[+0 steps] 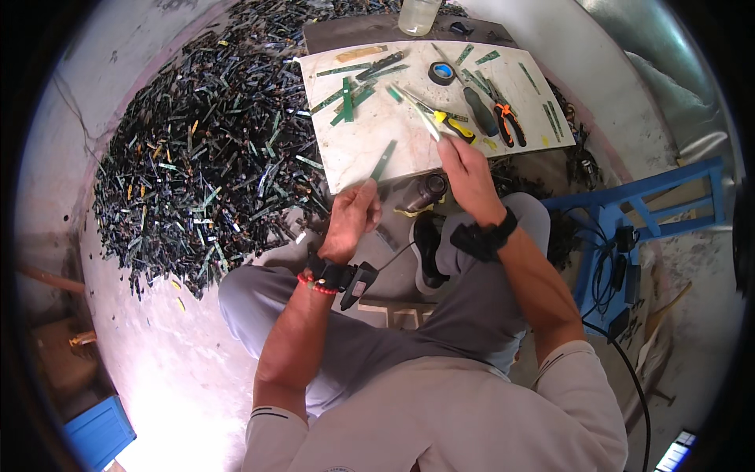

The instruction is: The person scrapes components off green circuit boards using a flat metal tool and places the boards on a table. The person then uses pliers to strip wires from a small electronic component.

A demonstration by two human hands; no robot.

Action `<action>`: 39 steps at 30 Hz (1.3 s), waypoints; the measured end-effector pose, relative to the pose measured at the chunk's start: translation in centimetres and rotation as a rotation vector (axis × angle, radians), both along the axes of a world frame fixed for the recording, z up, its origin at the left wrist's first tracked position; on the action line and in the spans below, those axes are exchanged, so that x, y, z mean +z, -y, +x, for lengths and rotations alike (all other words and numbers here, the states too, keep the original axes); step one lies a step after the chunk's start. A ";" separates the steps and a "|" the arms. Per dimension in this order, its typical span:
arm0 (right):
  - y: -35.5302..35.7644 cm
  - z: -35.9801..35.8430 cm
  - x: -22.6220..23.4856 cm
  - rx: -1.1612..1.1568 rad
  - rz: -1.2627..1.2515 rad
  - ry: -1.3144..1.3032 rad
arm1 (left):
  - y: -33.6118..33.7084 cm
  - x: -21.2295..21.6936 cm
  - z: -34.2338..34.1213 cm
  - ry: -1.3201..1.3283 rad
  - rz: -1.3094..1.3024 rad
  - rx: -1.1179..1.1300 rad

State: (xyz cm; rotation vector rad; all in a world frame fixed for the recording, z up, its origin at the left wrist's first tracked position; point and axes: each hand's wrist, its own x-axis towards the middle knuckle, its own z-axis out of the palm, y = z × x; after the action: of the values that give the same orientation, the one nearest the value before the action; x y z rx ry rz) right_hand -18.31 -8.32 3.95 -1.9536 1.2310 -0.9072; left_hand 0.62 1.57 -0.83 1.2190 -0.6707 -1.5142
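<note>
Between the fingers of my left hand (355,209) is a narrow green circuit board strip (384,160), slanting up over the near edge of the white board (354,153). My right hand (469,175) is closed around the end of a slim white brush (429,122) with a green tip, blurred, that looks like a toothbrush. Just beyond that hand lie yellow-and-black pliers (456,127). Orange-and-black pliers (510,124) and a dark-handled screwdriver (480,112) rest to their right. More green strips (348,100) lie at the board's left side.
A large heap of dark and green strips (212,165) covers the floor at left. A roll of black tape (442,73) and a jar of liquid (418,16) stand farther back. A brown bottle (432,187) is below the board. A blue chair (613,236) with cables is at right.
</note>
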 end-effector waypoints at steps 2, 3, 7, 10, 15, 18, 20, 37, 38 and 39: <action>-2.0 -0.9 -0.7 0.003 0.035 0.069 | 0.0 0.1 0.0 -0.007 0.014 0.004; -3.1 -1.1 -0.7 0.015 0.097 0.084 | 0.0 0.1 0.0 -0.003 0.019 0.010; -6.0 -2.0 -1.8 0.104 0.194 0.059 | -0.2 -0.2 0.0 0.005 -0.001 0.015; -6.5 -1.9 -2.6 0.128 0.073 -0.027 | -0.1 -0.4 -0.2 0.009 0.029 0.031; -3.4 -2.3 -1.7 -0.142 -0.032 -0.065 | -0.2 -0.9 0.0 0.071 0.043 0.043; -5.7 -1.7 -1.9 0.087 -0.196 -0.066 | -0.2 -1.2 0.1 0.117 0.033 0.028; -5.8 -1.9 -2.9 0.096 -0.190 -0.119 | -0.1 -1.3 0.1 0.128 0.018 0.021; -5.9 -0.8 -1.8 0.046 -0.032 -0.158 | -0.4 -0.8 0.2 0.177 -0.057 0.027; -6.4 -0.8 -2.2 0.079 -0.100 -0.128 | -0.4 -0.9 0.1 0.158 -0.067 0.026; -6.9 -0.6 -2.7 0.120 -0.170 -0.098 | -0.4 -1.0 0.2 0.166 -0.053 0.019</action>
State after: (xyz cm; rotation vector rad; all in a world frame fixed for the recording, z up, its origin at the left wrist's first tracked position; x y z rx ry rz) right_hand -18.92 -1.42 1.24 -2.2044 1.1076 -0.8897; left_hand 0.84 1.92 -1.81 1.3168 -0.8020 -1.3812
